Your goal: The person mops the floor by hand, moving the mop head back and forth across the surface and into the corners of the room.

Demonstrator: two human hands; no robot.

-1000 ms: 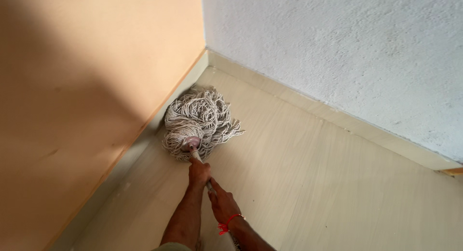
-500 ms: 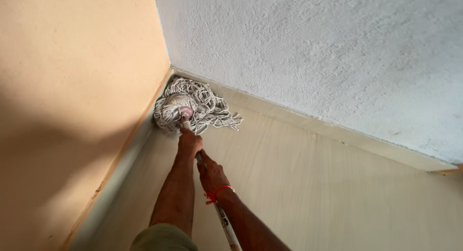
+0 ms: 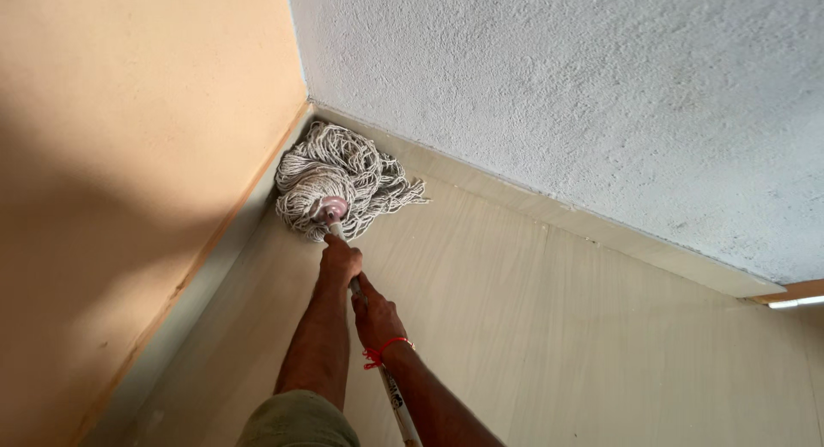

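Pressing a string mop (image 3: 339, 182) into the corner of a room, the person is working with both hands on the mop handle (image 3: 396, 404). The left hand (image 3: 341, 262) is sitting lower on the shaft, just behind the pinkish socket (image 3: 330, 209) where the cotton strands are gathered, and its grip is wrapping closed around the handle. The right hand (image 3: 376, 316), with a red thread (image 3: 381, 352) tied at the wrist, is clasping the handle a little further up, fingers folded round it. The mop head is lying on the pale wood-look floor (image 3: 549, 327), bunched against the skirting (image 3: 549, 208) where the peach wall (image 3: 129, 155) is meeting the rough white wall (image 3: 566, 95).

What looks likely to go wrong: with the hands crowding so close to the socket, a hard shove could be driving the knuckles or the socket into the skirting and scuffing it. The strands are piling up on themselves rather than spreading, so the very corner may be getting missed. If the mop is wet, dirty water could be streaking both walls just above the skirting, and the rough white plaster may be snagging loose strands.
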